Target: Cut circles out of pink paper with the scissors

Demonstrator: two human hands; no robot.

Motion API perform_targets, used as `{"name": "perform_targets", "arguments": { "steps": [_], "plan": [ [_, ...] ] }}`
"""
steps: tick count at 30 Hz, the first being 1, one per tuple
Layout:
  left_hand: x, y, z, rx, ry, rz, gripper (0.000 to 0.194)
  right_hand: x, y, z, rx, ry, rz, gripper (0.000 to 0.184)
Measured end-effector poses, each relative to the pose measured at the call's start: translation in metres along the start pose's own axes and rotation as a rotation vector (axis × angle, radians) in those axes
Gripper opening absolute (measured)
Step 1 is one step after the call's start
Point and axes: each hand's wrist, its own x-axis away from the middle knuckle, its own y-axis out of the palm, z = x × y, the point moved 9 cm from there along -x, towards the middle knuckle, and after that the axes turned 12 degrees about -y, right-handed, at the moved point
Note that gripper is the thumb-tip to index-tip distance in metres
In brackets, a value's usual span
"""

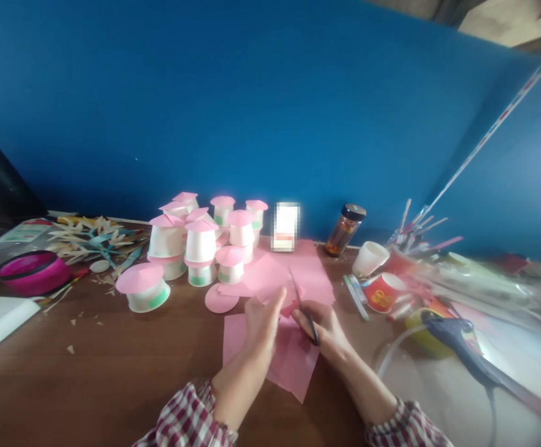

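Note:
My right hand (322, 325) is closed round a pair of scissors (302, 305) whose blades point up and away. My left hand (261, 323) pinches a piece of pink paper (283, 305) right at the blades. More pink sheets (293, 363) lie under both hands on the brown table (88, 379). Further sheets (293, 267) spread out behind them, and a cut pink circle (220, 300) lies to the left.
Several upturned white paper cups with pink cone tops (200, 242) stand at the back. A glue gun (466, 347) lies at right near a red cup (384, 292), a white cup (370, 257) and a glass jar (345, 230). A magenta bowl (32, 273) sits at left.

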Motion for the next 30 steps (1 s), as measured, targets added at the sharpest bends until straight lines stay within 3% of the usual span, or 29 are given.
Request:
{"name": "perform_targets", "arguments": {
  "steps": [21, 30],
  "plan": [
    [-0.003, 0.000, 0.002, 0.044, 0.040, -0.028, 0.013, 0.000, -0.001, 0.004, 0.005, 0.002, 0.000, 0.028],
    [-0.022, 0.004, -0.011, 0.016, 0.032, -0.087, 0.018, 0.001, 0.002, -0.002, -0.026, 0.002, -0.003, 0.030]
  ]
}}
